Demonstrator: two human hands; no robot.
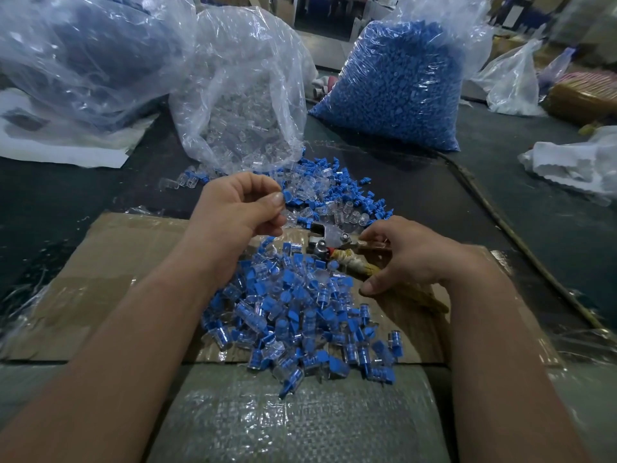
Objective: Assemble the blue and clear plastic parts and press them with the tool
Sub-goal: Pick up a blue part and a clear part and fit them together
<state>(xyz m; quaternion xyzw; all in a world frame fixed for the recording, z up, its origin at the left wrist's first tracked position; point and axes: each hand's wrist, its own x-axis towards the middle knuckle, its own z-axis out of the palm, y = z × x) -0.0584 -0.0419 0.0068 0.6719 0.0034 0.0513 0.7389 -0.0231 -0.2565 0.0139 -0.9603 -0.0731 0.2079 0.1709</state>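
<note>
At frame centre the pile of assembled parts (300, 315) lies on the cardboard sheet (117, 262), the tool (329, 242) just above it, loose parts (334, 195) higher, the open bag (240, 95) and full bag (397, 88) uppermost.

Dim, bluish light with glare on the clear bags (240, 78) at upper left, wide-angle bending at the edges, and soft blur in the far background.

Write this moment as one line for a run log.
left hand: pinches blue part | right hand: grips tool by its wrapped handle | pile of joined parts: on cardboard | pressing: not yet done
</note>
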